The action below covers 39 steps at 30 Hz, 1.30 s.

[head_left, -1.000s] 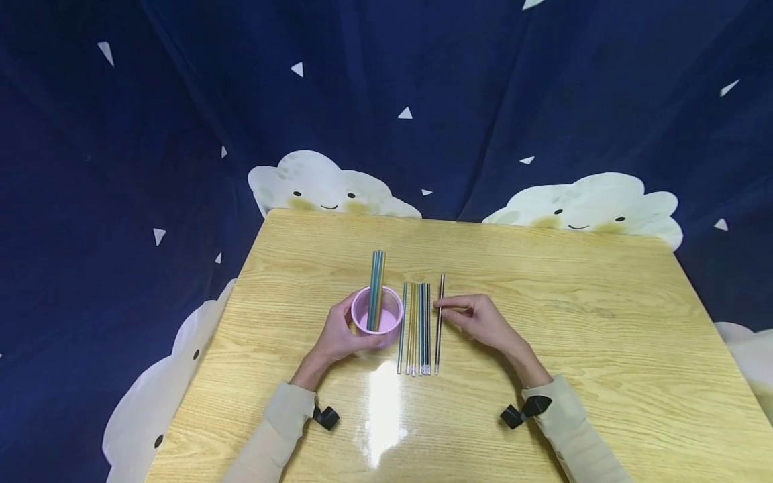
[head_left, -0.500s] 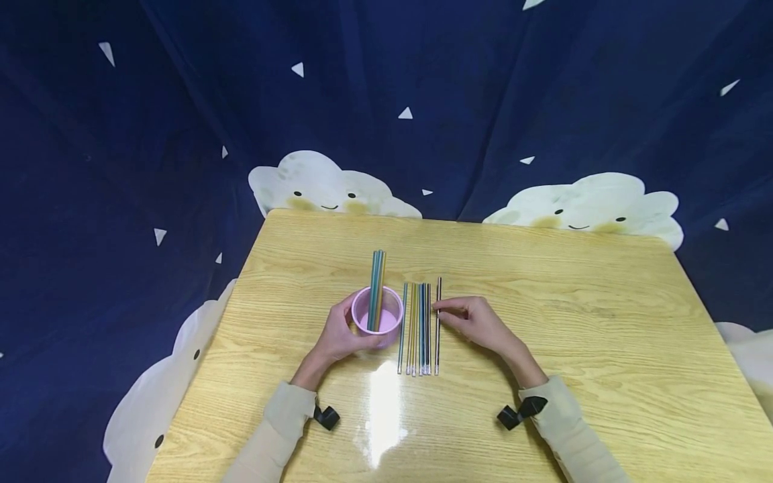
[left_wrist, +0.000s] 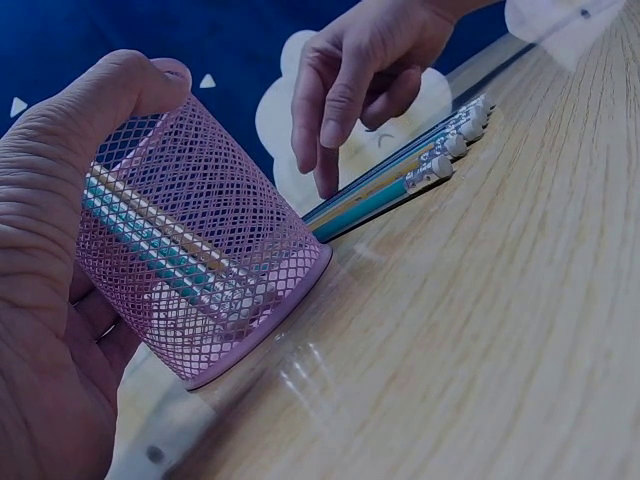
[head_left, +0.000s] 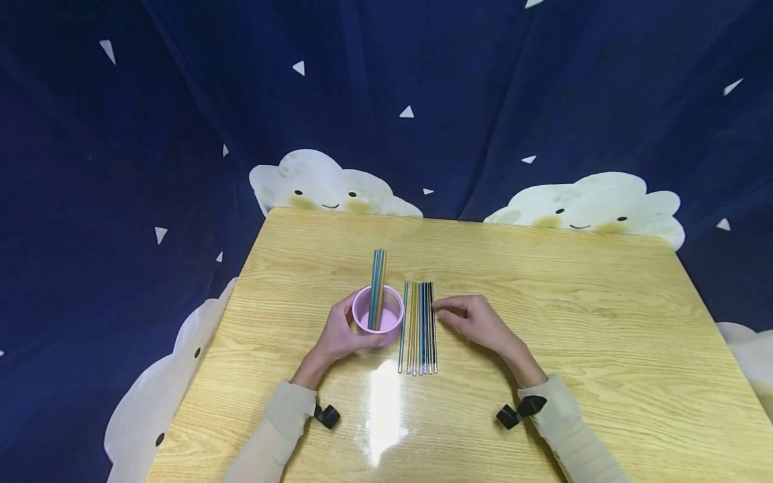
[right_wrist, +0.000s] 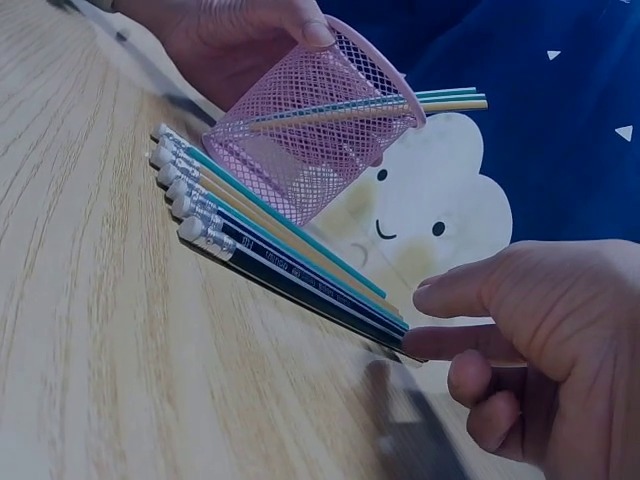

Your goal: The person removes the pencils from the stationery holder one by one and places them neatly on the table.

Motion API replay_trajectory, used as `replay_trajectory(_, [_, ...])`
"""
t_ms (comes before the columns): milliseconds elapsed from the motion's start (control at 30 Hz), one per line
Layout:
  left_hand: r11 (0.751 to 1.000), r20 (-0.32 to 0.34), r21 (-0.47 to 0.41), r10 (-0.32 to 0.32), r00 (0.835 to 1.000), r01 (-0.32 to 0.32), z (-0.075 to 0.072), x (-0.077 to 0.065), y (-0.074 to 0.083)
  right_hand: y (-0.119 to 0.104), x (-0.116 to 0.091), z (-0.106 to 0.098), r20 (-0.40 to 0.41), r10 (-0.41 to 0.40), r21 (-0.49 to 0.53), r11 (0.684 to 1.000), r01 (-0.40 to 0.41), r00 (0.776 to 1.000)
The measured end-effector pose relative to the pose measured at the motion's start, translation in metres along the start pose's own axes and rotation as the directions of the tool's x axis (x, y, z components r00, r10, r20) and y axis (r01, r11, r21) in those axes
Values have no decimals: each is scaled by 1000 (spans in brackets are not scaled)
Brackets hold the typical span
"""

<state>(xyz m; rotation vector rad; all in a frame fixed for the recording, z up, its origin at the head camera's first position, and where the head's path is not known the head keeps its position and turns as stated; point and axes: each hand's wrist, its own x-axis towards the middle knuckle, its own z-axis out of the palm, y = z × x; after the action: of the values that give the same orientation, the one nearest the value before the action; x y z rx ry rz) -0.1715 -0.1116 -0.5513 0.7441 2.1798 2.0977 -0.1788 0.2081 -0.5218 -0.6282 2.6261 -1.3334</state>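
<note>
My left hand [head_left: 336,335] grips a pink mesh pencil cup [left_wrist: 250,210], thumb on the near side and fingers round the back. Inside the cup, teal and yellow pencils [head_left: 377,272] lean against the far rim. Right of it lies a row of several pencils [head_left: 413,335] in teal, yellow and dark colours, their white eraser ends toward me. My right hand [head_left: 483,322] is at the row's right side. Its index fingertip reaches the outermost dark pencil [right_wrist: 300,292], with thumb and index apart in the right wrist view.
The wooden table [head_left: 574,322] reaches back to a dark blue curtain [head_left: 386,80] printed with white clouds. Black wrist cameras are strapped over both sleeves. A bright light reflection [head_left: 385,416] shows on the tabletop in front of the cup.
The outermost dark pencil has slid left and slightly toward me, closing up against the row. The right hand has shifted slightly left; the left hand and cup have stayed in place.
</note>
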Motion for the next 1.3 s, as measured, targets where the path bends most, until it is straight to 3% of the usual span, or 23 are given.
replay_trajectory(167, [1000, 3, -6, -6, 1000, 6, 0, 0, 0, -3, 1, 0, -8, -16, 64, 998, 17, 1000])
replay_trajectory(333, [1000, 1, -13, -3, 1000, 3, 0, 0, 1, -13, 4, 4, -33, -86, 157, 984, 90, 996])
replay_trajectory(733, [1000, 2, -15, -1, 1000, 1, 0, 0, 1, -42, 20, 15, -64, -241, 160, 955, 248, 968])
replay_trajectory(1000, [1000, 7, -10, 18, 1000, -18, 0, 0, 0, -51, 31, 21, -57, -261, 157, 951, 267, 964])
replay_trajectory(1300, [1000, 15, -15, 2, 1000, -2, 0, 0, 1, -58, 41, 23, 16, -288, 180, 943, 280, 958])
